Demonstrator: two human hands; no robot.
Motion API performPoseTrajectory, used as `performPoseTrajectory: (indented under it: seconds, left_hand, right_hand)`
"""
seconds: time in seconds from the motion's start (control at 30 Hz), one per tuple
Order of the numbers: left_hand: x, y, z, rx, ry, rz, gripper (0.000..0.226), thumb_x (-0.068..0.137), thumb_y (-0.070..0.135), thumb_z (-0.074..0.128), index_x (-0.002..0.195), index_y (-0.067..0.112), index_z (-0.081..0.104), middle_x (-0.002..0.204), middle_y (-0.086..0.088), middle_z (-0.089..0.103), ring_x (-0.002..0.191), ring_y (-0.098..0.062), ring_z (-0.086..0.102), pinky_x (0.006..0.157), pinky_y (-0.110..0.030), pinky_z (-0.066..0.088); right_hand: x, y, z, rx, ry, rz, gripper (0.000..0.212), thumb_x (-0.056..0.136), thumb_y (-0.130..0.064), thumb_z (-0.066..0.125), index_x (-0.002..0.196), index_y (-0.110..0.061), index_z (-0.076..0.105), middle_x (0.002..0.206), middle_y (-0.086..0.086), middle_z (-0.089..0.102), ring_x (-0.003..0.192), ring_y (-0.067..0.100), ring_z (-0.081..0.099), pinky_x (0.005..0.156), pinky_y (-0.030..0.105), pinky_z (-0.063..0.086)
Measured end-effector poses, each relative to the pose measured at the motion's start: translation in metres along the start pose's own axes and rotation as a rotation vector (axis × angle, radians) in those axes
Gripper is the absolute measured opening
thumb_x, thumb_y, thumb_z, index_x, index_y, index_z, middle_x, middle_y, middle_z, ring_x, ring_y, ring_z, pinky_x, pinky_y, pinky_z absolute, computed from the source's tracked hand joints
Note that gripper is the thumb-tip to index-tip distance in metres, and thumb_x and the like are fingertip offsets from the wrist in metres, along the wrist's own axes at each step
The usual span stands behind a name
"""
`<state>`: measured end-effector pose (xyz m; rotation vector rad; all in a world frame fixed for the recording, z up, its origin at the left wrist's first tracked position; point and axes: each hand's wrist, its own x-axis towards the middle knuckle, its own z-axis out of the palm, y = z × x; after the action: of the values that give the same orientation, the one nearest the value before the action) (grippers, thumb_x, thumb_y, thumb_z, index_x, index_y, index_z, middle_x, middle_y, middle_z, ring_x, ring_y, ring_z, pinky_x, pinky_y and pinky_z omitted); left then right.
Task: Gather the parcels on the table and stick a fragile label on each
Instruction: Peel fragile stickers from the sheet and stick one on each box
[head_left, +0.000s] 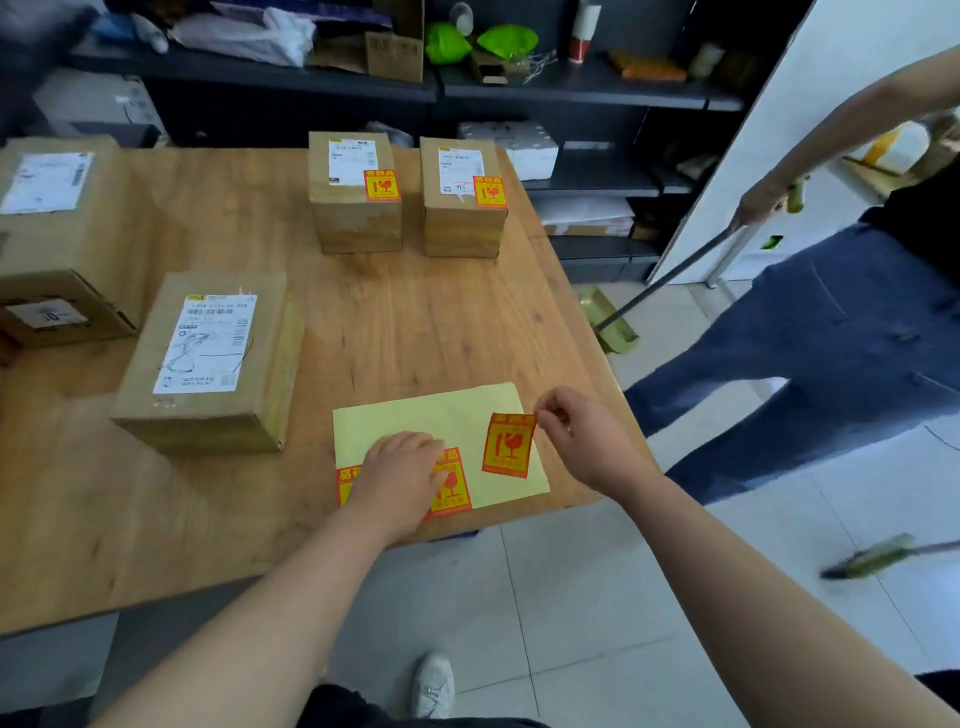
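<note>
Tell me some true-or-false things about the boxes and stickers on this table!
1. The right hand pinches a red sticker by its corner. True.
2. The left hand is lifting a box. False: it presses flat on the yellow sheet.
3. The back-left box and back-right box each have a red sticker on top. True.
4. The near box has a red sticker too. False: only a white label shows on it.

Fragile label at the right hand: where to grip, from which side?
On the label, pinch the top right corner from the right, as the right hand does: that corner looks lifted off the backing sheet, while the left hand presses the sheet flat.
</note>
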<state>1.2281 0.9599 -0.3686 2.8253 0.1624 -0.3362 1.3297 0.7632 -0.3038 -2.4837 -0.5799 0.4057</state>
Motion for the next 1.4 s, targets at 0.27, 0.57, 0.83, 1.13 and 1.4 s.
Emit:
performPoseTrajectory:
  seconds: [0.27, 0.57, 0.83, 1.13, 1.4]
  left_hand:
    - [-0.016, -0.008, -0.038, -0.445, 0.260, -0.097, 0.018, 0.096, 0.033, 0.046, 0.101, 0.024, 0.061, 0.097, 0.008, 0.062, 0.094, -0.015, 0.056, 0.079, -0.034, 0.048]
    - [-0.048, -0.057, -0.060, -0.599, 0.363, -0.216, 0.010, 0.091, 0.026, 0.059, 0.083, 0.020, 0.062, 0.079, 0.005, 0.066, 0.072, -0.014, 0.060, 0.064, -0.029, 0.044]
    - [-0.067, -0.120, -0.093, -0.776, 0.372, -0.299, 0.017, 0.093, 0.025, 0.057, 0.081, 0.014, 0.062, 0.073, 0.003, 0.065, 0.070, -0.018, 0.059, 0.063, -0.030, 0.044]
    - [-0.065, -0.174, -0.106, -0.809, 0.302, -0.291, 0.011, 0.090, 0.019, 0.061, 0.081, 0.013, 0.061, 0.073, 0.008, 0.059, 0.068, -0.012, 0.053, 0.063, -0.023, 0.041]
    - [-0.050, -0.201, -0.118, -0.709, 0.260, -0.272, 0.008, 0.087, 0.016, 0.064, 0.080, 0.017, 0.060, 0.074, 0.008, 0.058, 0.073, -0.014, 0.054, 0.061, -0.023, 0.037]
  right_hand:
    - [0.015, -0.054, 0.016, 0.005, -0.022, -0.145, 0.012, 0.098, -0.024, 0.048, 0.095, -0.019, 0.059, 0.086, -0.007, 0.061, 0.074, 0.004, 0.053, 0.059, 0.017, 0.040]
    - [0.037, -0.119, 0.058, 0.172, 0.048, -0.176, 0.008, 0.094, -0.020, 0.053, 0.093, -0.018, 0.061, 0.084, -0.007, 0.062, 0.077, 0.010, 0.056, 0.063, 0.018, 0.041]
    - [0.041, -0.174, 0.098, 0.308, -0.054, -0.051, 0.017, 0.091, -0.030, 0.060, 0.090, -0.013, 0.064, 0.073, -0.010, 0.061, 0.062, 0.002, 0.052, 0.054, 0.012, 0.037]
    - [0.045, -0.220, 0.131, 0.383, -0.014, 0.078, 0.017, 0.086, -0.018, 0.066, 0.069, -0.015, 0.066, 0.066, -0.002, 0.062, 0.060, 0.010, 0.051, 0.061, 0.027, 0.044]
    - [0.063, -0.242, 0.145, 0.225, 0.037, 0.156, 0.017, 0.087, -0.025, 0.065, 0.079, -0.011, 0.071, 0.062, -0.004, 0.059, 0.054, 0.008, 0.047, 0.050, 0.024, 0.038]
